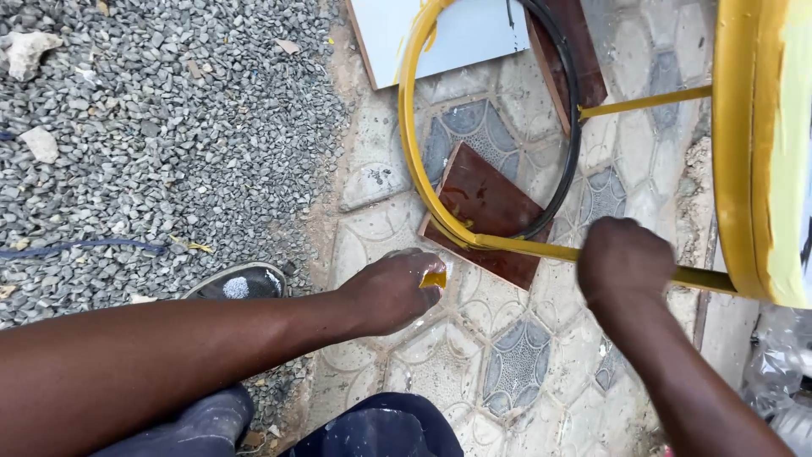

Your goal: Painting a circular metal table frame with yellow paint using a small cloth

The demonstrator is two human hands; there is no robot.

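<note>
My left hand (393,289) is closed around a small clear container with yellow paint (433,279) showing at its mouth, held low over the patterned paving. My right hand (624,261) is closed in a fist over a yellow-painted metal bar (541,249) of a frame; what it grips is hidden under the fingers. The bar joins a round ring (412,127), yellow on one side and black on the other, which rests on a dark red-brown board (491,203). A second yellow ring (753,152) rises at the right edge.
Grey gravel (161,135) covers the ground at left. A white panel (448,34) and another brown board (575,51) lie at the top. My shoe (237,282) sits at the gravel's edge. Clear plastic (778,381) lies at lower right.
</note>
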